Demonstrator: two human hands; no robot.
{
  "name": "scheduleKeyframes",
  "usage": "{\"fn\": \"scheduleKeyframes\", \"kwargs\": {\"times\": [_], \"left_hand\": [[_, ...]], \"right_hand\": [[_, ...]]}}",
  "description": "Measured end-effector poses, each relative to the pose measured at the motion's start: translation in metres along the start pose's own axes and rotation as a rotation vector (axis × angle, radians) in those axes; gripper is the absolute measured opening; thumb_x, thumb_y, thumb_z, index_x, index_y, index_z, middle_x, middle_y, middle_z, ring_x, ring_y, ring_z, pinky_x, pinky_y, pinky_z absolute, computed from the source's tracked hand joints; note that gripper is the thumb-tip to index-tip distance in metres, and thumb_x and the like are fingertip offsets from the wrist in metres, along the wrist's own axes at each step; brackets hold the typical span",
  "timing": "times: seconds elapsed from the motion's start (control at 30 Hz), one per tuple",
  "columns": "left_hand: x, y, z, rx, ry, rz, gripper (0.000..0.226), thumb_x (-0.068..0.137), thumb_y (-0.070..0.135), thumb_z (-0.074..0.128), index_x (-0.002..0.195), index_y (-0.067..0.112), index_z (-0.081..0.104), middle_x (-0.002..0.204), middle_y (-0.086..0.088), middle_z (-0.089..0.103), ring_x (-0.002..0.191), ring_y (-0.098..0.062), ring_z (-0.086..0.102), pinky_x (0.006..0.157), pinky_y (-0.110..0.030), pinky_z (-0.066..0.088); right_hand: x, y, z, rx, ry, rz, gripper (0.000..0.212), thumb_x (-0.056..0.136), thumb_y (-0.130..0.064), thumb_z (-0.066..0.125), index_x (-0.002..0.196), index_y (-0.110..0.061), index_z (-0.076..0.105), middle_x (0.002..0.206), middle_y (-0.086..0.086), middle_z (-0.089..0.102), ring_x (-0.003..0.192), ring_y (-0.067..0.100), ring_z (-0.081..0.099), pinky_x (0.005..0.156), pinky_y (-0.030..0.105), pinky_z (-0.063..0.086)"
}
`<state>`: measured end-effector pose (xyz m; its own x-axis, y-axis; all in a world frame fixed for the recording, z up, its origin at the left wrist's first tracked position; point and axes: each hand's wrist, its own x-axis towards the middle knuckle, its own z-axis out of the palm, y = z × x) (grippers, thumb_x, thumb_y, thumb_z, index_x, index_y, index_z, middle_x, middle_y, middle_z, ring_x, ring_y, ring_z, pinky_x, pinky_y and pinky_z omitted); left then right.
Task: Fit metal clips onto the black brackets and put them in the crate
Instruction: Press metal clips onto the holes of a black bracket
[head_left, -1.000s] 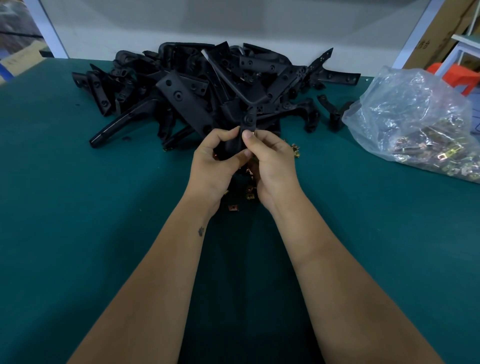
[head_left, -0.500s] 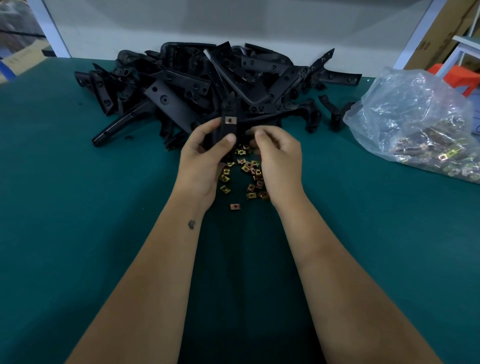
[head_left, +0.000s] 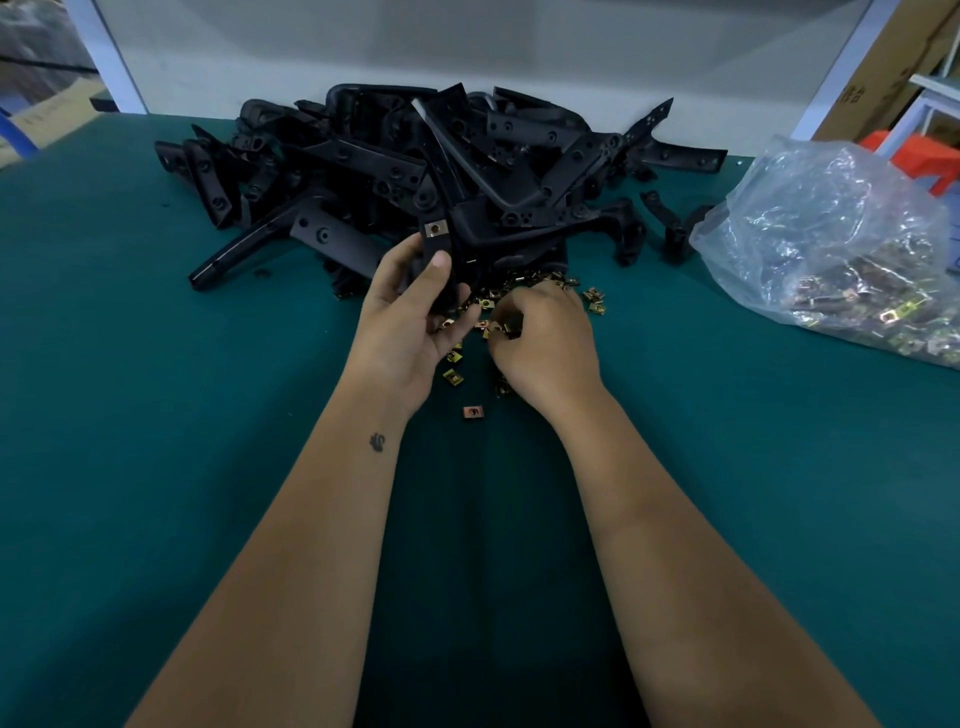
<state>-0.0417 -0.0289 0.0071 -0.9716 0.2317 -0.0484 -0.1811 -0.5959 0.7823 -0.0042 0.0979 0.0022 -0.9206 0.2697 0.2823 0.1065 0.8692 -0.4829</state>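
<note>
L hand (head_left: 410, 317) holds one black bracket (head_left: 439, 254) upright, thumb across its face, grip closed round it; one metal clip (head_left: 435, 229) already sits on the bracket's top end. R hand (head_left: 540, 338) is down in the loose clips (head_left: 519, 301) on the green worktop (head_left: 156, 415), fingertips curled at one; can't tell if it's actually pinched yet, fingers hide it.

Risks, as I judge:
- Clips are small and bunched, so R may lift two or fumble one, and it skids off across the worktop.
- Bracket is held just in front of the bracket pile (head_left: 415, 156); a bump could tangle it or shift the pile.
- Fitted clip may sit only part on; a knock could pop it off.
- Clip bag (head_left: 831, 249) lies well apart to the R, no issue.
- No crate in view, so drop-off spot unknown.
</note>
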Motion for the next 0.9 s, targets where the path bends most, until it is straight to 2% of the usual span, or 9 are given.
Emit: {"fn": "scheduleKeyframes", "kwargs": {"times": [0.1,0.2,0.27,0.37,0.5,0.7,0.8,0.9], "left_hand": [[0.0,-0.001,0.002,-0.002,0.005,0.019,0.018,0.096,0.008,0.06,0.11,0.017,0.065,0.097,0.001,0.06,0.077,-0.012,0.064,0.074,-0.027,0.057],[0.002,0.0,0.002,-0.022,0.017,0.001,0.024,0.096,0.001,0.056,0.115,0.015,0.064,0.1,-0.003,0.062,0.086,-0.016,0.063,0.075,-0.029,0.058],[0.003,0.001,0.001,-0.052,0.001,-0.026,0.033,0.095,-0.003,0.049,0.12,0.013,0.062,0.107,-0.008,0.06,0.092,-0.02,0.06,0.076,-0.031,0.058],[0.002,0.003,-0.001,-0.09,-0.029,-0.048,0.043,0.091,-0.006,0.039,0.121,0.013,0.063,0.113,-0.012,0.06,0.093,-0.021,0.061,0.079,-0.032,0.057],[0.002,0.003,-0.001,-0.052,-0.07,-0.049,0.047,0.09,-0.009,0.037,0.12,0.015,0.065,0.115,-0.011,0.063,0.092,-0.018,0.068,0.083,-0.031,0.056],[0.0,0.003,-0.001,0.012,-0.113,-0.05,0.048,0.094,-0.009,0.043,0.133,0.013,0.058,0.128,-0.016,0.064,0.115,-0.026,0.065,0.09,-0.033,0.056],[-0.001,0.002,0.0,-0.012,-0.1,-0.06,0.041,0.094,-0.006,0.049,0.126,0.016,0.063,0.119,-0.009,0.07,0.116,-0.026,0.065,0.086,-0.032,0.057],[-0.002,0.002,0.001,0.04,-0.115,-0.053,0.038,0.095,-0.004,0.051,0.122,0.019,0.064,0.111,-0.005,0.073,0.11,-0.023,0.067,0.085,-0.03,0.057]], "right_hand": [[0.0,-0.001,0.0,0.096,0.065,-0.027,0.012,0.087,-0.013,0.064,0.098,-0.013,0.069,0.101,0.0,0.066,0.104,0.021,0.054,0.086,0.033,0.045],[0.0,-0.005,-0.002,0.406,0.139,0.04,0.012,0.089,-0.01,0.064,0.094,-0.021,0.066,0.088,-0.015,0.064,0.088,0.005,0.061,0.077,0.02,0.049],[0.001,-0.007,-0.005,0.625,0.166,0.089,0.018,0.089,-0.007,0.065,0.089,-0.025,0.067,0.085,-0.015,0.066,0.085,0.0,0.063,0.076,0.013,0.049],[0.002,-0.007,-0.008,0.924,0.135,0.16,0.024,0.089,-0.001,0.064,0.09,-0.024,0.071,0.088,-0.008,0.071,0.084,0.003,0.068,0.076,0.018,0.054],[0.003,-0.007,-0.009,1.207,0.09,0.224,0.02,0.089,0.006,0.063,0.097,-0.011,0.071,0.087,0.001,0.072,0.082,0.011,0.07,0.075,0.023,0.055],[0.003,-0.008,-0.012,1.357,0.035,0.222,0.019,0.091,0.004,0.061,0.102,-0.009,0.071,0.087,0.003,0.072,0.077,0.011,0.067,0.072,0.023,0.054],[0.003,-0.009,-0.013,1.339,0.008,0.206,0.023,0.094,0.004,0.057,0.102,-0.011,0.071,0.087,0.0,0.07,0.08,0.011,0.064,0.076,0.024,0.052],[0.002,-0.011,-0.014,1.33,0.006,0.226,0.017,0.093,0.003,0.058,0.097,-0.009,0.07,0.091,0.008,0.069,0.08,0.015,0.064,0.075,0.027,0.053]]}}
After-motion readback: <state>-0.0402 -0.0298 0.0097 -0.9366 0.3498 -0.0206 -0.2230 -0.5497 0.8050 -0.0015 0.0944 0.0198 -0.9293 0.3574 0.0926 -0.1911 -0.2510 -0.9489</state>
